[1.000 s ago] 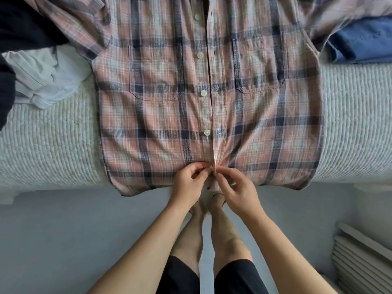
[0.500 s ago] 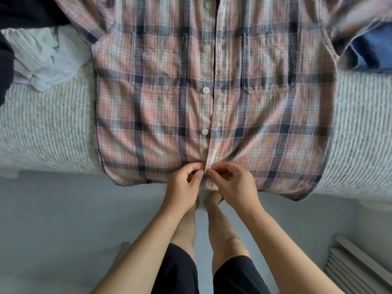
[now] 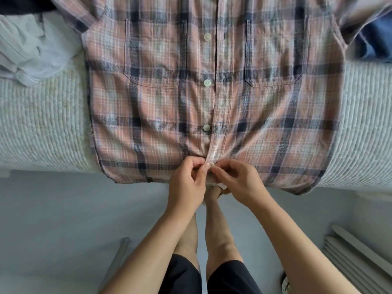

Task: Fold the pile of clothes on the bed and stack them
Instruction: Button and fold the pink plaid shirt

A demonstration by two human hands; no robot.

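A pink and navy plaid shirt (image 3: 265,128) lies front up on the white quilted bed (image 3: 38,132), its hem hanging over the near edge. White buttons run up its placket, and the front edges lie together down the middle. My left hand (image 3: 187,185) and my right hand (image 3: 237,183) meet at the bottom of the placket. Each pinches one front edge of the shirt near the hem, fingertips almost touching. The collar is out of view at the top.
A crumpled white garment (image 3: 27,52) lies on the bed at the left, with dark cloth (image 3: 25,3) above it. Blue fabric (image 3: 375,39) sits at the right. Below the bed edge are a pale floor, my legs, and white slats (image 3: 360,259) at lower right.
The view has come closer to the shirt. My fingertips have drawn together on the bottom of the placket, and the two front edges now meet there.
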